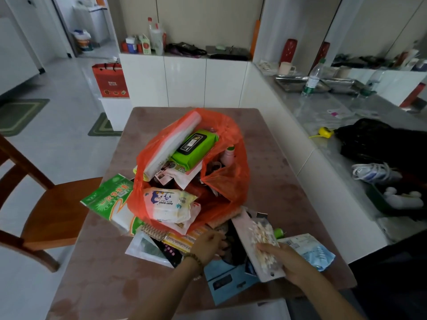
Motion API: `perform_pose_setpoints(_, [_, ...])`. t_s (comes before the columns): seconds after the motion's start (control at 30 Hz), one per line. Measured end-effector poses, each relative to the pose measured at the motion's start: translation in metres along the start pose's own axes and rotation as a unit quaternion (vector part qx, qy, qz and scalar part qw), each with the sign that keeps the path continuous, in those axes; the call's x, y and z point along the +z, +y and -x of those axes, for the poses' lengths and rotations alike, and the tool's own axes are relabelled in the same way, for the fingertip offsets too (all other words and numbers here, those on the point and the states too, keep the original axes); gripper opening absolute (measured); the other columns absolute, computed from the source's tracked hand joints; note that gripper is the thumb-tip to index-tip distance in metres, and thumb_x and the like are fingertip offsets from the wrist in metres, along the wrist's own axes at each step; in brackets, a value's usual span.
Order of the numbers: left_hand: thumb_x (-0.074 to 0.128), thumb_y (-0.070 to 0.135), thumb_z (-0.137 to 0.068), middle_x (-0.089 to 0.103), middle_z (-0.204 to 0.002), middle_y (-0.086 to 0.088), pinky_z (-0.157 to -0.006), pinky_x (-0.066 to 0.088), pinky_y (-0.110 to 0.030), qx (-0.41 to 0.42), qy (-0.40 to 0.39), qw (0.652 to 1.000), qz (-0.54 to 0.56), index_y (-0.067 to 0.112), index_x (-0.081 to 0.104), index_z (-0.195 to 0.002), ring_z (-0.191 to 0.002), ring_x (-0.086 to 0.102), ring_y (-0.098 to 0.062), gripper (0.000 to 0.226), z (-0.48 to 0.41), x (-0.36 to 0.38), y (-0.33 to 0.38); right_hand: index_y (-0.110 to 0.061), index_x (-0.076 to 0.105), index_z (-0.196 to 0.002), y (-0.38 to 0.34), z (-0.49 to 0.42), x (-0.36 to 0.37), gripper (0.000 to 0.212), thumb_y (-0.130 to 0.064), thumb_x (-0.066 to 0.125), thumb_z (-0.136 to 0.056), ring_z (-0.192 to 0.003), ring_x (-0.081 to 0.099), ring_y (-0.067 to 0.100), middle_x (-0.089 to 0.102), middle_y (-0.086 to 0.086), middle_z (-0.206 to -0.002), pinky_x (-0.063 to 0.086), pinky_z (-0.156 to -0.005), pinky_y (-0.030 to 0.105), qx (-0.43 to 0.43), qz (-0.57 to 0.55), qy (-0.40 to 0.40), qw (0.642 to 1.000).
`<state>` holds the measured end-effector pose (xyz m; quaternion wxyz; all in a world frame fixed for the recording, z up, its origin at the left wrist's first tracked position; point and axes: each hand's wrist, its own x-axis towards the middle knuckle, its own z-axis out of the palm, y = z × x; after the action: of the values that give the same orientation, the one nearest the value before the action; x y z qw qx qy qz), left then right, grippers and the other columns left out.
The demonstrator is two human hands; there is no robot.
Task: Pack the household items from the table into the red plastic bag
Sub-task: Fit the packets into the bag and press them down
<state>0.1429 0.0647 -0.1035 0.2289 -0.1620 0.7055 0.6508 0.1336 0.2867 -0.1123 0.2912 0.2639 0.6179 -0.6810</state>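
Observation:
The red plastic bag point(227, 181) stands open in the middle of the table point(282, 185). Inside it lie a green wipes pack point(196, 146), a clear plastic roll point(171, 144), a baby wipes pack point(169, 204) and a pink bottle point(227, 155). My right hand point(286, 262) grips a clear packet of cotton swabs point(261, 243) tilted up just in front of the bag. My left hand point(209, 245) reaches into the pile of flat packets below the bag, fingers curled on something I cannot make out. A green-and-white packet point(111, 199) leans on the bag's left side.
Loose items on the table's near side: a spiral notebook point(153, 232), a blue packet point(314, 250), a light-blue card point(225, 278) and a white sleeve point(145, 248). A wooden chair point(46, 209) stands at the left. A white counter point(323, 112) runs along the right.

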Motion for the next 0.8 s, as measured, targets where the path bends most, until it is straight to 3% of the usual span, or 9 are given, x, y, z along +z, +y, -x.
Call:
perform_pose_setpoints(0.1, [0.043, 0.022, -0.097, 0.059, -0.078, 0.000, -0.051, 0.047, -0.016, 0.013, -0.059, 0.998, 0.006, 0.017, 0.056, -0.082, -0.060, 0.054, -0.010, 0.021, 0.001, 0.013, 0.018, 0.002, 0.063, -0.113, -0.006, 0.023, -0.018, 0.038, -0.007, 0.073, -0.077, -0.079, 0.070, 0.031, 0.073, 0.021, -0.098, 0.057, -0.074, 0.039, -0.020, -0.023, 0.029, 0.999])
perform_pose_setpoints(0.23, [0.044, 0.038, -0.095, 0.057, -0.103, 0.001, -0.068, 0.054, -0.022, 0.015, -0.128, 0.990, -0.060, 0.019, 0.053, -0.104, -0.087, 0.062, -0.018, 0.023, -0.001, 0.046, 0.038, 0.003, 0.061, -0.117, -0.019, 0.049, -0.026, 0.036, -0.005, 0.068, -0.083, -0.088, 0.066, 0.034, 0.069, 0.022, -0.104, 0.054, -0.083, 0.043, -0.084, -0.063, 0.082, 0.991])
perform_pose_setpoints(0.3, [0.043, 0.042, -0.095, 0.055, -0.102, 0.005, -0.075, 0.051, -0.025, 0.017, -0.166, 0.984, -0.054, 0.024, 0.053, -0.096, -0.095, 0.061, -0.020, 0.020, 0.001, 0.064, 0.050, 0.002, 0.060, -0.118, -0.026, 0.059, -0.025, 0.036, -0.005, 0.068, -0.084, -0.089, 0.066, 0.034, 0.068, 0.022, -0.107, 0.054, -0.082, 0.042, -0.115, -0.079, 0.108, 0.984])
perform_pose_setpoints(0.43, [0.048, 0.036, -0.094, 0.068, -0.087, 0.008, -0.060, 0.053, -0.016, 0.029, -0.203, 0.978, 0.037, 0.024, 0.061, -0.088, -0.070, 0.067, -0.002, 0.018, 0.006, 0.084, 0.081, -0.007, 0.064, -0.113, -0.042, 0.075, -0.012, 0.034, -0.013, 0.072, -0.081, -0.090, 0.071, 0.028, 0.074, 0.014, -0.100, 0.057, -0.070, 0.033, -0.178, -0.063, 0.112, 0.976])
perform_pose_setpoints(0.47, [0.050, 0.033, -0.094, 0.071, -0.085, 0.006, -0.062, 0.055, -0.017, 0.041, -0.199, 0.977, 0.063, 0.022, 0.063, -0.089, -0.070, 0.069, -0.003, 0.017, 0.006, 0.083, 0.087, -0.010, 0.065, -0.112, -0.047, 0.078, -0.006, 0.033, -0.014, 0.073, -0.080, -0.088, 0.072, 0.024, 0.075, 0.010, -0.096, 0.058, -0.068, 0.030, -0.201, -0.051, 0.104, 0.973])
perform_pose_setpoints(0.57, [0.057, 0.018, -0.091, 0.069, -0.108, -0.009, -0.091, 0.053, -0.035, 0.100, -0.154, 0.975, 0.129, 0.014, 0.064, -0.103, -0.097, 0.067, -0.021, 0.015, 0.006, 0.070, 0.104, -0.014, 0.063, -0.116, -0.069, 0.079, 0.023, 0.034, -0.014, 0.071, -0.083, -0.088, 0.072, 0.015, 0.075, 0.004, -0.099, 0.056, -0.068, 0.019, -0.253, 0.008, 0.066, 0.965])
perform_pose_setpoints(0.73, [0.065, 0.013, -0.084, 0.069, -0.110, -0.014, -0.088, 0.055, -0.039, 0.141, -0.066, 0.978, 0.138, 0.004, 0.063, -0.115, -0.097, 0.068, -0.025, 0.032, 0.010, 0.010, 0.134, -0.021, 0.053, -0.116, -0.108, 0.067, 0.079, 0.031, -0.016, 0.065, -0.088, -0.087, 0.069, 0.002, 0.068, -0.001, -0.105, 0.054, -0.070, 0.016, -0.298, 0.093, -0.018, 0.950])
perform_pose_setpoints(0.8, [0.066, 0.016, -0.084, 0.069, -0.111, -0.015, -0.090, 0.053, -0.043, 0.148, -0.024, 0.981, 0.121, 0.004, 0.063, -0.114, -0.100, 0.066, -0.030, 0.033, 0.009, -0.022, 0.143, -0.023, 0.050, -0.119, -0.121, 0.059, 0.096, 0.037, -0.028, 0.066, -0.087, -0.096, 0.069, 0.007, 0.068, -0.001, -0.111, 0.057, -0.079, 0.025, -0.265, 0.112, -0.067, 0.955])
